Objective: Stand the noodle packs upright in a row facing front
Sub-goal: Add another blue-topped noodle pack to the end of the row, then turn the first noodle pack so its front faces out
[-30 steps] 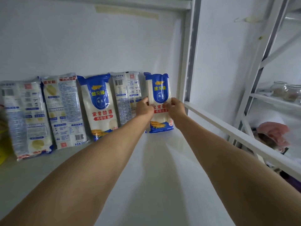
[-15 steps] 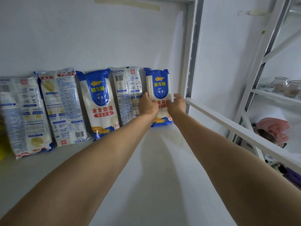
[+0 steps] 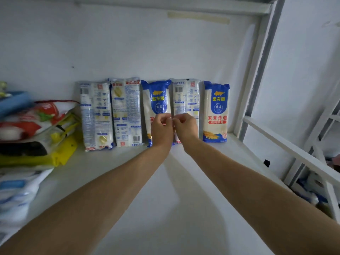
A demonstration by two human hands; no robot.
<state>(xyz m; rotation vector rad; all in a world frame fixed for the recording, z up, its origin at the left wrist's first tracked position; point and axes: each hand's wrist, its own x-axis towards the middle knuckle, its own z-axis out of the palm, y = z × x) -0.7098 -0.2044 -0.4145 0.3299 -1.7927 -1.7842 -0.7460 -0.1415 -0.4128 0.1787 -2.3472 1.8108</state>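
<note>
Five noodle packs stand upright against the back wall of the white shelf. The first pack, second pack and fourth pack show their printed back sides. The third pack and the rightmost pack show their blue fronts. My left hand is in front of the third pack's lower half. My right hand is in front of the fourth pack. Both have fingers curled at the seam between these two packs, nearly touching. The grip itself is hidden.
A pile of soft bags with a yellow one fills the shelf's left side, close to the first pack. The rack's white post and a slanted rail bound the right side.
Both hands have let go of the rightmost pack, which now stands alone by the post, and moved left to the third and fourth packs. The camera view has shifted left.
</note>
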